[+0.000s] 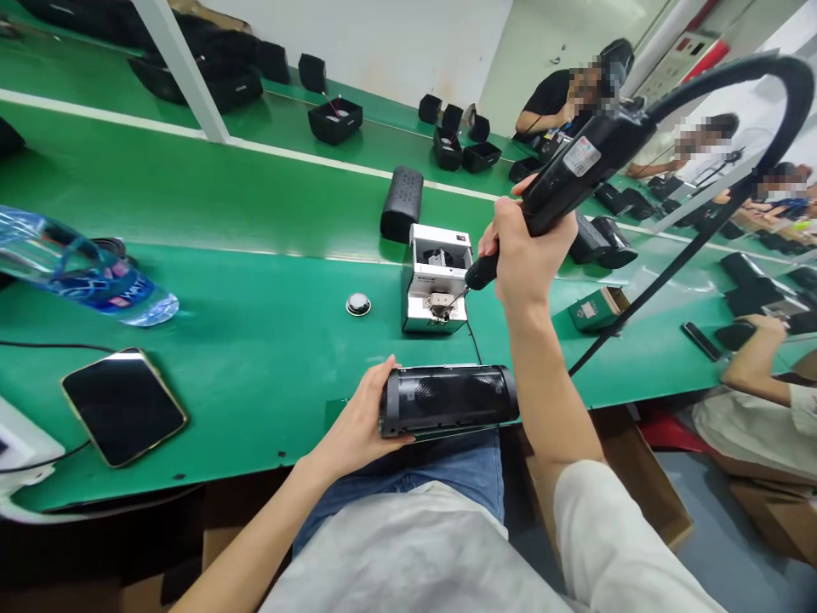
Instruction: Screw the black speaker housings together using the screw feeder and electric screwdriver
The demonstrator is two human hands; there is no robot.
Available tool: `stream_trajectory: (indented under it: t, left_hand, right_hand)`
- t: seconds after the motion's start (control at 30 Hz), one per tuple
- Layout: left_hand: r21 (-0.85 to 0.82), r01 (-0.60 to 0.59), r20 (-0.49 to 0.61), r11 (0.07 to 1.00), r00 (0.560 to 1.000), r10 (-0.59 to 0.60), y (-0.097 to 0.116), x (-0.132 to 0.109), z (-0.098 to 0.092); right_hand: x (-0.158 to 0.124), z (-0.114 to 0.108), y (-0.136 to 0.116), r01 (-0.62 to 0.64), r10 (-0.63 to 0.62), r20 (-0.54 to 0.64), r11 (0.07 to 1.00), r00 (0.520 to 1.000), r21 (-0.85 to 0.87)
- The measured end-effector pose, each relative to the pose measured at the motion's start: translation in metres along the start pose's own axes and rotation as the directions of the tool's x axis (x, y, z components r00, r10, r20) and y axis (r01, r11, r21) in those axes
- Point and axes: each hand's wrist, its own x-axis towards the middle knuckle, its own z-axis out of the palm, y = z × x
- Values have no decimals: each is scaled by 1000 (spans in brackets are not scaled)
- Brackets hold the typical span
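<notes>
My left hand (358,419) is closed on the left end of a black cylindrical speaker body (447,398), which lies sideways at the near edge of the green bench (268,323). My right hand (524,255) grips a black electric screwdriver (574,174) with a thick cable arching away to the right. The screwdriver's bit points down and left into the tray of a small silver screw feeder box (437,277) just behind the speaker body.
A phone (123,406) lies face up at the near left, with a water bottle (77,268) on its side behind it. A small round metal part (358,304) sits left of the feeder, a black speaker (402,203) behind it. Black trays (335,119) line the back. Other people work at the right.
</notes>
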Motion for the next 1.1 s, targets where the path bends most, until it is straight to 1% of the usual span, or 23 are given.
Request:
stream_trajectory:
  t: [0.1, 0.2, 0.33, 0.43, 0.53, 0.6, 0.77, 0.93, 1.0, 1.03, 1.1]
  left_hand:
    - [-36, 19, 2, 999, 1000, -19, -2, 0, 1]
    - [-52, 20, 22, 998, 1000, -19, -2, 1, 0]
    - [-56, 20, 29, 998, 999, -18, -1, 2, -2]
    - [-65, 25, 27, 998, 999, -24, 0, 3, -3]
    - [-70, 22, 39, 997, 999, -20, 0, 3, -4]
    - [-73, 25, 47, 997, 999, -21, 0, 3, -4]
    - [-61, 27, 50, 998, 998, -24, 0, 4, -4]
    - [-61, 22, 46, 998, 999, -19, 0, 4, -4]
    - [-61, 26, 46, 998, 999, -23, 0, 4, -4]
    - [-63, 26, 43, 998, 999, -23, 1, 3, -4]
    - [-66, 22, 42, 998, 999, -20, 1, 3, -4]
  right_hand:
    - [2, -1, 0, 9, -9, 13, 999, 1000, -46]
    - [-2, -1, 3, 1, 5, 66, 996, 998, -94]
    - [-12, 3, 6, -45, 50, 119, 998, 992, -45]
    - [-12, 4, -4, -74, 75, 143, 997, 987, -14]
    - [-3, 2, -20, -45, 46, 111, 999, 993, -13]
    - [3, 1, -27, -32, 36, 83, 998, 996, -47]
    - [4, 0, -23, -126, 139, 62, 977, 988, -172]
    - [1, 1, -21, -152, 164, 73, 977, 984, -152]
    - [1, 2, -21, -143, 161, 129, 980, 979, -136]
    - [1, 3, -22, -138, 159, 188, 983, 969, -119]
    - [1, 6, -21, -125, 138, 330, 990, 934, -59]
